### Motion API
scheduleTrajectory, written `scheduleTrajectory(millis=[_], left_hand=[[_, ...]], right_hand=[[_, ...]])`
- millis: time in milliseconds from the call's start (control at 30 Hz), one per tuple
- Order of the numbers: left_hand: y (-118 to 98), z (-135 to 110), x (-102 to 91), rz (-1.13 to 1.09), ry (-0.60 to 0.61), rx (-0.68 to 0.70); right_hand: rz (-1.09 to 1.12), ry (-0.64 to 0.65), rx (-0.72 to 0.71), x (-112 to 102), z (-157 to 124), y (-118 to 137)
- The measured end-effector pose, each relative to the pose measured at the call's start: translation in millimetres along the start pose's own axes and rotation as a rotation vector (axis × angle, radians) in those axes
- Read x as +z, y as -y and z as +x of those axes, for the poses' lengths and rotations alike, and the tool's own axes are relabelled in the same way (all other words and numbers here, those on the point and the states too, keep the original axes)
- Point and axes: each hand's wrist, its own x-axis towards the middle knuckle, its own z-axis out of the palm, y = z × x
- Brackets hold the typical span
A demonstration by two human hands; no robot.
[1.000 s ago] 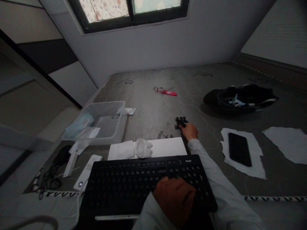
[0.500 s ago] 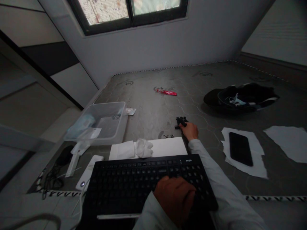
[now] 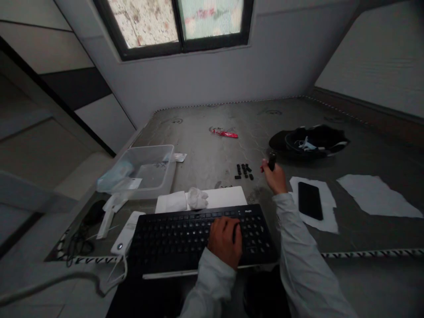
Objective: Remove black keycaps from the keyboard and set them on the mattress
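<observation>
My right hand (image 3: pixel 277 179) is closed round a short black stick-like tool (image 3: pixel 272 161), held upright above the grey mat, its exact kind unclear. A small red spot shows by the thumb. Just left of that hand, several small black keycaps (image 3: pixel 244 170) lie grouped in short rows on the mat. My left hand (image 3: pixel 227 240) rests on the black keyboard (image 3: pixel 175 240), right of its middle. Its fingers are curled, thumb and forefinger bent together over the keys; whatever is between them is hidden. The keyboard lies at the mat's front edge.
A clear plastic box (image 3: pixel 170 172) stands at left. Tissue (image 3: pixel 198 198) lies on white paper (image 3: pixel 228 197) behind the keyboard. A dark phone (image 3: pixel 309 201) lies on paper at right, before a black cap (image 3: pixel 281 143). A red packet (image 3: pixel 225 133), white power strip (image 3: pixel 127 234) and cables are around.
My right hand has moved right, off the keycaps, with the black tool in it, uncovering them. The view has shifted; my left hand stays at the keyboard, now further up in view.
</observation>
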Motion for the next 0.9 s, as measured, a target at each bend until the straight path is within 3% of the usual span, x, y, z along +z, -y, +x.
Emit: scheduleTrajectory(millis=[67, 200, 300, 367, 467, 633, 900], left_hand=[[-1.7, 0.9, -2.4, 0.076, 0.013, -0.019], [-4.5, 1.9, -6.2, 0.142, 0.068, 0.003], [-4.0, 2.1, -6.8, 0.139, 0.082, 0.025], [-2.9, 2.1, -6.9, 0.134, 0.081, 0.042], [-1.4, 1.6, -7.3, 0.126, 0.081, 0.063], [0.2, 0.7, -7.6, 0.125, 0.089, 0.091], [-0.5, 1.0, -7.8, 0.116, 0.086, 0.083]], right_hand=[[0.16, -0.052, 0.035, -9.8, -15.6, 6.9], [0.705, -0.072, 0.075, -17.1, -56.1, 28.3], [1.03, 0.059, 0.168, -17.6, -86.8, 46.1], [1.131, 0.162, 0.239, -17.7, -104.5, 53.6], [1.169, 0.24, 0.303, -16.0, -126.2, 56.8], [1.153, 0.229, 0.336, -3.1, -150.4, 56.4], [1.011, 0.236, 0.269, 11.8, -162.1, 63.4]])
